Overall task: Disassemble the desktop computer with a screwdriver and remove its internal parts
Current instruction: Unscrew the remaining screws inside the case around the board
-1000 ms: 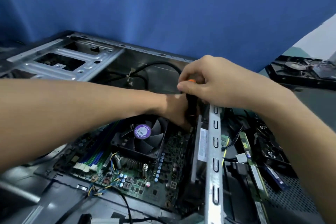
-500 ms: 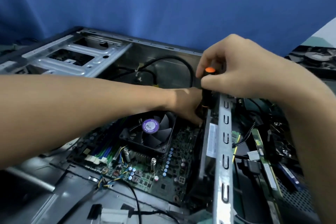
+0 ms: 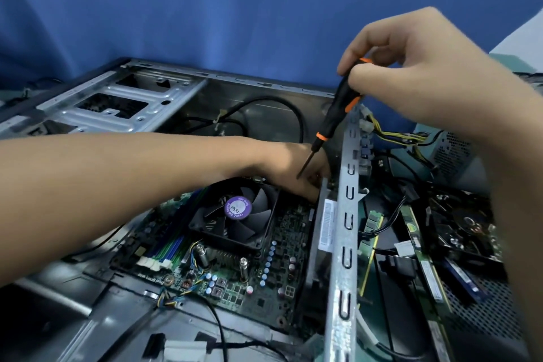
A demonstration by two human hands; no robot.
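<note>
Several fingers (image 3: 363, 48) of the right hand (image 3: 417, 76) pinch the screwdriver (image 3: 338, 110) handle's top.

Tally as I saw it: 2 hands in, my left hand (image 3: 296, 173) and my right hand (image 3: 411, 73). 1 screwdriver (image 3: 336, 114). 1 open case (image 3: 346, 214), 1 motherboard (image 3: 282, 282), 1 cooler fan (image 3: 238, 214) dead centre. 1 drive cage (image 3: 111, 103) at 10 o'clock. Out at 3 o'clock: 1 power supply (image 3: 449, 153), 1 opened hard drive (image 3: 464, 229), and 3 loose memory sticks (image 3: 370, 232) as far as I could tell.
</note>
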